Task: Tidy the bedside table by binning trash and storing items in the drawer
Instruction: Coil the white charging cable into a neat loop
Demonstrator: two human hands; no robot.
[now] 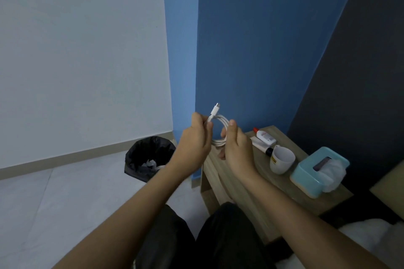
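White charging cable (223,118), coiled, held above the bedside table's (284,183) edge (bin (148,157) on the floor nearby): left hand (194,137) pinches the plug end, right hand (237,146) curls round the loops. Slackened fingers could let the coil spring apart.

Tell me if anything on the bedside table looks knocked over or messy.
The white bottle lies on its side at the far corner, and a tissue wad bulges from the blue tissue box. Nothing looks spilled.

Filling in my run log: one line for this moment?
left hand: pinches white cable near plug | right hand: holds it coiled | bedside table: mug, tissue box
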